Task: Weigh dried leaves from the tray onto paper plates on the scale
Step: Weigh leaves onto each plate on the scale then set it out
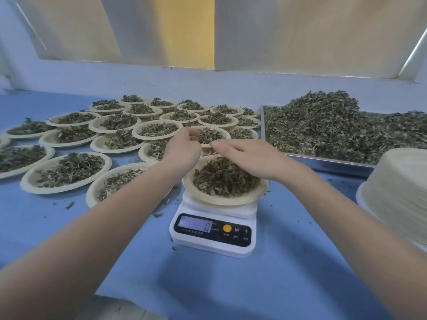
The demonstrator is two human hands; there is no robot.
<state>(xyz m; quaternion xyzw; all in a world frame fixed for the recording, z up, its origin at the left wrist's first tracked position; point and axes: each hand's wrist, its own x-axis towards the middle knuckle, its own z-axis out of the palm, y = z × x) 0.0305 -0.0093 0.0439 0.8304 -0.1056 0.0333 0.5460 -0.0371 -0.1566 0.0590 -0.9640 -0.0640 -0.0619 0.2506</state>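
A white digital scale (215, 229) stands on the blue table and carries a paper plate (221, 200) heaped with dried leaves (221, 176). My right hand (245, 155) lies palm down over the far side of this plate, fingers straight and pointing left. My left hand (182, 148) hovers beyond the plate's far left rim. Its fingers are curled against the thumb and pinch a small bit of leaves. At the right, a metal tray (323, 161) holds a big pile of loose dried leaves (328, 125).
Several filled paper plates (69, 172) cover the table to the left and behind the scale. A tall stack of empty paper plates (397, 192) stands at the right edge, in front of the tray. Leaf crumbs are scattered on the blue cloth.
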